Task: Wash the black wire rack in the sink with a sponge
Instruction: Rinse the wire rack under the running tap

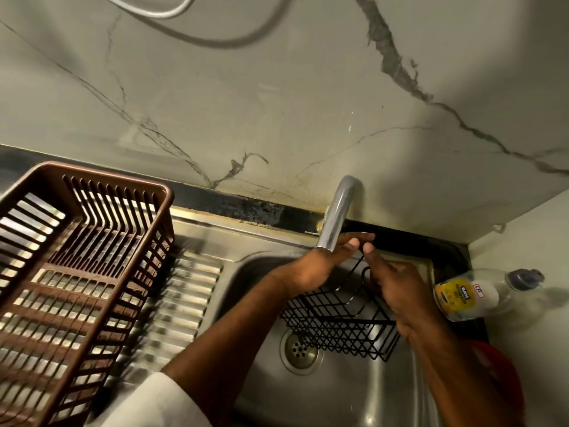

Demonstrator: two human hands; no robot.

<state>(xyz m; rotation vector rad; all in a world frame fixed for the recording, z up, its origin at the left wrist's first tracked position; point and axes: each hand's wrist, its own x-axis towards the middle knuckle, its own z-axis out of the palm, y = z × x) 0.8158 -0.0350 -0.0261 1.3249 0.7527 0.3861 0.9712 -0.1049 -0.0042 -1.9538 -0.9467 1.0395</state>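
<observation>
White sleeve (154,399) covers the left forearm; both hands hold the black wire rack (338,322) above the steel sink (354,392), under the tap (334,217). Left hand (320,266) and right hand (397,288) each pinch its top wire. Brown dish basket (70,272) sits left; dish soap bottle (471,295) right.
</observation>
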